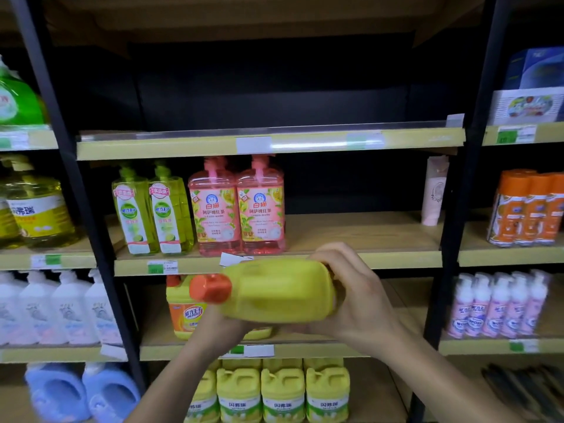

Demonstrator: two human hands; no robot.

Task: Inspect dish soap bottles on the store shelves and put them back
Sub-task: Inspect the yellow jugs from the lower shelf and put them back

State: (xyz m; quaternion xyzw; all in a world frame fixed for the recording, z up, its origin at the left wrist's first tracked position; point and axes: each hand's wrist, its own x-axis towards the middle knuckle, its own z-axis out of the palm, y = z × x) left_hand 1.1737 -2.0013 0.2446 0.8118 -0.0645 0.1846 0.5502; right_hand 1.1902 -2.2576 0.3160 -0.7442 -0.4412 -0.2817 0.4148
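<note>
The yellow bottle lay on its side in mid-air, held in front of the shelving, its orange cap pointing left. The right hand wrapped its grip around the bottle's base, fingers curled over the top edge. The left hand cupped the bottle from below near the neck, its grip closed on the underside.

Just behind the cap, on the third shelf, stood an orange-labelled bottle with a red cap. Below, on the lowest visible level, a row of yellow jugs with green-and-white labels stood side by side. On the wooden shelf above, two pink pump bottles stood touching, with two slim green bottles just beside them to the left; a pale tube leaned at the far right end. The top shelf carried a clear price strip along its yellow edge.

Black uprights divided the bays. The left bay held green and yellow jugs, white pump bottles and blue containers. The right bay held orange cans and pink-labelled pump bottles.
</note>
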